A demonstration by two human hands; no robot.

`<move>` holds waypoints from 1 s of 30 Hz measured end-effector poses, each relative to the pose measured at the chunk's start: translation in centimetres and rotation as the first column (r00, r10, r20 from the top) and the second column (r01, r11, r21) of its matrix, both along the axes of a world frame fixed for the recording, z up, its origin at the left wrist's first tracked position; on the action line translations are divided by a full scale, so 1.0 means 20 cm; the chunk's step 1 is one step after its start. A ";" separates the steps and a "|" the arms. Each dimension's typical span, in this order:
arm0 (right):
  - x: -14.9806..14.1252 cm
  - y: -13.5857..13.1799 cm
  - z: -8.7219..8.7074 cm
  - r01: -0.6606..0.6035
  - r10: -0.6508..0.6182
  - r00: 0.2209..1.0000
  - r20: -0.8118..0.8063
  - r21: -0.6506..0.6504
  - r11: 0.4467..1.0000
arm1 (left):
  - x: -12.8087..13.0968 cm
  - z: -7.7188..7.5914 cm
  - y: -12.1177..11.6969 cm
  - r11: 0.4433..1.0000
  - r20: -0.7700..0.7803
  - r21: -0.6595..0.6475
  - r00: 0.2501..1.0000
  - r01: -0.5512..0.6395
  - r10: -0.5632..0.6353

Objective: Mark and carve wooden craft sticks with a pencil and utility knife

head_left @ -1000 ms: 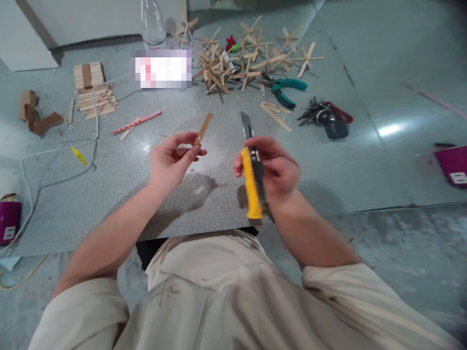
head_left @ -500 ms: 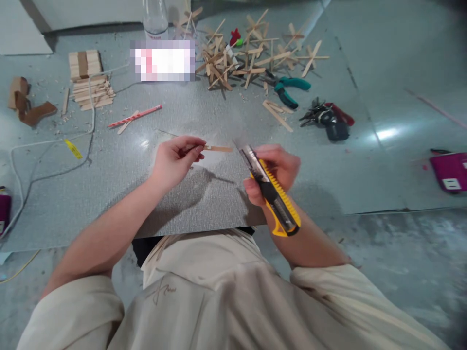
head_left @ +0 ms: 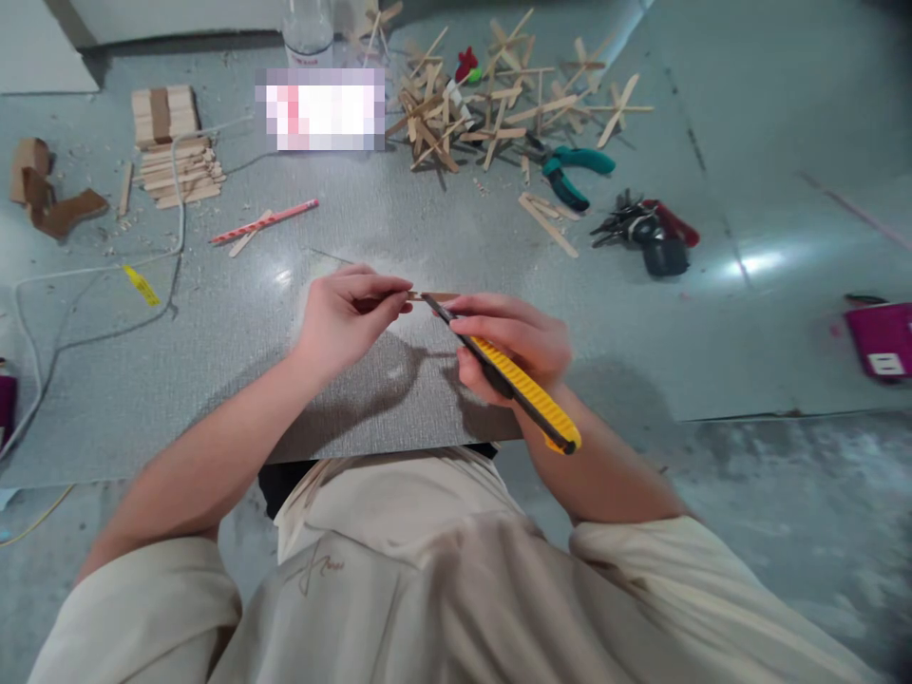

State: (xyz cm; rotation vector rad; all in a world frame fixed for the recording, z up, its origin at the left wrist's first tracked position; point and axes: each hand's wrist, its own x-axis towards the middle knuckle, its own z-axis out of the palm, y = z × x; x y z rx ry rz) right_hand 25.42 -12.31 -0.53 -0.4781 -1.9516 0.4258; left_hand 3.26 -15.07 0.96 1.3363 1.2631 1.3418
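Pinched between the thumb and fingers of my left hand (head_left: 352, 313) is a flat wooden craft stick (head_left: 443, 296), which points to the right. My right hand (head_left: 517, 342) is closed around a yellow and black utility knife (head_left: 523, 380). The knife's tip lies at the stick, close to my left fingertips, and its handle slants down toward my right forearm. My right fingertips are beside the stick's far end; whether they touch it I cannot tell.
Behind my hands lie a red pencil (head_left: 267, 220), green-handled pliers (head_left: 580, 166), keys (head_left: 645, 228) and a heap of crossed sticks (head_left: 491, 104). Stacked sticks (head_left: 178, 171), a white cable (head_left: 180, 204) and brown cardboard (head_left: 61, 204) are at the left. A purple case (head_left: 880, 332) sits right.
My right hand has brought the knife left onto the stick and rolled it, so its yellow ridged back now faces up. My left hand has hardly moved.
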 end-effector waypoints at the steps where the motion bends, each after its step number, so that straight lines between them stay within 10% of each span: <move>1: 0.00 0.00 0.00 -0.006 0.006 1.000 0.006 -0.010 1.000 | 0.00 0.00 0.00 1.000 -0.013 0.006 1.000 -0.002 0.002; 30: 0.03 0.02 0.02 -0.033 0.035 0.994 0.099 -0.024 0.999 | 0.00 0.00 0.00 0.998 0.002 0.027 0.999 0.051 -0.051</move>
